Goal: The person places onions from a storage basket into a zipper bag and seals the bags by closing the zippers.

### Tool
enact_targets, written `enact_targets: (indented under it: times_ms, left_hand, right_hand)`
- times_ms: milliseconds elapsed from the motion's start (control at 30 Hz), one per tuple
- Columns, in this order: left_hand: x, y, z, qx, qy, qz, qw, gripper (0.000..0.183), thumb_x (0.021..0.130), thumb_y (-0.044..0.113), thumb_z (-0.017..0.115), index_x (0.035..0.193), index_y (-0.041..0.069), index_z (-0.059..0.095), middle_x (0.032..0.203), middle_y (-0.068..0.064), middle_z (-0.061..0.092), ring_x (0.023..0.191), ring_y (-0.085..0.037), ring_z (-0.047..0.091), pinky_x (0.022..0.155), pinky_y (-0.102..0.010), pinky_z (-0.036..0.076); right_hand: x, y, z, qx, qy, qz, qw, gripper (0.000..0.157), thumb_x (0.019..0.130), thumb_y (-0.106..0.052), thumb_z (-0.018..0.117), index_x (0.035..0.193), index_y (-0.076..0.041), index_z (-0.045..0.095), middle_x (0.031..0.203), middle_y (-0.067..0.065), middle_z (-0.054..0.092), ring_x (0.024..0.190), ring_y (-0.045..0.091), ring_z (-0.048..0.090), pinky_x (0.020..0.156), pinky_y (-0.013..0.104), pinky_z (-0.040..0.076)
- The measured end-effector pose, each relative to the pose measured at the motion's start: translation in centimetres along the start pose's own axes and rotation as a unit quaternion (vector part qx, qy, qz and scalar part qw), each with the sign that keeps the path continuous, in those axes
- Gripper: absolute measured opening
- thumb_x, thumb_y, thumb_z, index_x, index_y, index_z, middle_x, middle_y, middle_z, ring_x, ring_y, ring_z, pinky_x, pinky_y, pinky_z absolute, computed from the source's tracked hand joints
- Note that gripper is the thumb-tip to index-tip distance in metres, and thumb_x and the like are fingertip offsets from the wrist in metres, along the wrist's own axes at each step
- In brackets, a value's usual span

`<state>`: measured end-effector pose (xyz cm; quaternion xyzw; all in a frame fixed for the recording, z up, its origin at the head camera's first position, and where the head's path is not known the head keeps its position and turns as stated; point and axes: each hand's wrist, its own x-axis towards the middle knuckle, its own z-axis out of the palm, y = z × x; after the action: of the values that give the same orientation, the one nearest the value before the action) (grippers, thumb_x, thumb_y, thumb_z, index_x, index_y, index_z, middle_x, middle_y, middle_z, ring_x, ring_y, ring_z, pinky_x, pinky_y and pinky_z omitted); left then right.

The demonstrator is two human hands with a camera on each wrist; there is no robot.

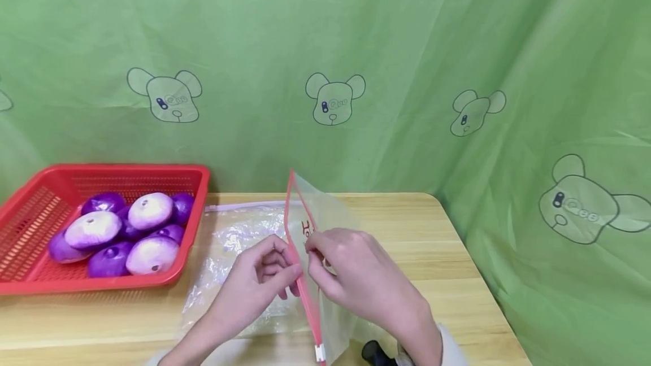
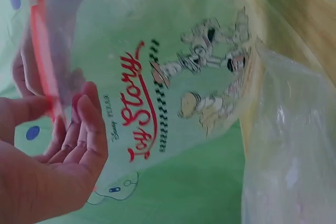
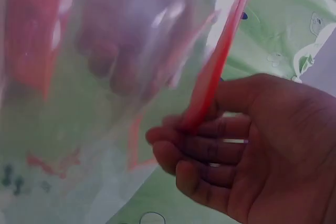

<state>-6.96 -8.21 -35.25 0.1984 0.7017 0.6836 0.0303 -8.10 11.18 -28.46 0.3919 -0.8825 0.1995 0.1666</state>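
Upright between both hands stands a translucent zip bag (image 1: 335, 312) with a red zip edge (image 1: 307, 290) and a white slider (image 1: 320, 353). Its mouth is parted, the two red edges apart at the top. My left hand (image 1: 254, 273) pinches the near red edge between thumb and fingers. On the other side, my right hand (image 1: 363, 275) pinches the far edge with thumb and index finger. Red lettering and cartoon figures (image 2: 202, 59) are printed on the bag's side. Through the film in the right wrist view, the left hand (image 3: 131, 40) looks blurred.
A second clear bag (image 1: 229, 264) with a pale purple zip lies flat on the wooden table (image 1: 417, 230). At left a red basket (image 1: 195, 230) holds several round purple and whitish vegetables (image 1: 108, 258). Near my right wrist is a black object (image 1: 375, 353). Green curtain (image 1: 396, 129) hangs behind.
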Motion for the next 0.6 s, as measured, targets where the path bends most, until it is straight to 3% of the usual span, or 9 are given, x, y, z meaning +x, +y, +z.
enact_targets:
  times_ms: [133,333,467,600]
  left_hand:
    - [-0.1,0.2,0.3,0.058,0.050,0.001,0.9971,0.024,0.086,-0.007,0.061,0.100,0.009,0.051,0.072,-0.005,0.065,0.057,-0.018,0.063,0.050,-0.033,0.055]
    - [0.3,-0.3,-0.1,0.200,0.082,0.018,0.9762,0.040,0.078,-0.008,0.053,0.098,0.021,0.070,0.066,0.006,0.054,0.051,-0.005,0.047,0.043,-0.022,0.040]
    - [0.8,-0.7,-0.6,0.233,0.084,-0.008,0.9687,0.038,0.078,-0.006,0.054,0.103,0.016,0.073,0.065,0.007,0.051,0.052,-0.004,0.041,0.044,-0.021,0.034]
    - [1.0,-1.0,-1.4,0.251,0.086,-0.034,0.9636,0.043,0.079,-0.004,0.055,0.115,0.014,0.070,0.067,0.005,0.051,0.054,-0.005,0.041,0.047,-0.023,0.037]
  right_hand:
    - [-0.3,-0.2,0.2,-0.015,0.005,0.037,0.999,0.011,0.084,-0.001,0.062,0.086,-0.009,0.070,0.067,-0.010,0.053,0.059,0.001,0.043,0.052,0.014,0.039]
    - [-0.9,0.6,0.1,-0.078,0.017,0.118,0.990,0.023,0.087,-0.003,0.058,0.099,-0.010,0.076,0.071,-0.006,0.055,0.052,0.004,0.037,0.045,0.019,0.032]
    - [-1.4,1.3,-0.1,-0.101,0.000,0.182,0.978,0.033,0.088,-0.002,0.054,0.115,-0.007,0.072,0.080,0.001,0.061,0.054,0.009,0.040,0.044,0.022,0.033]
    - [-1.7,1.6,-0.2,-0.110,-0.011,0.195,0.975,0.045,0.089,-0.001,0.052,0.132,-0.006,0.062,0.097,0.008,0.067,0.071,0.017,0.058,0.052,0.030,0.047]
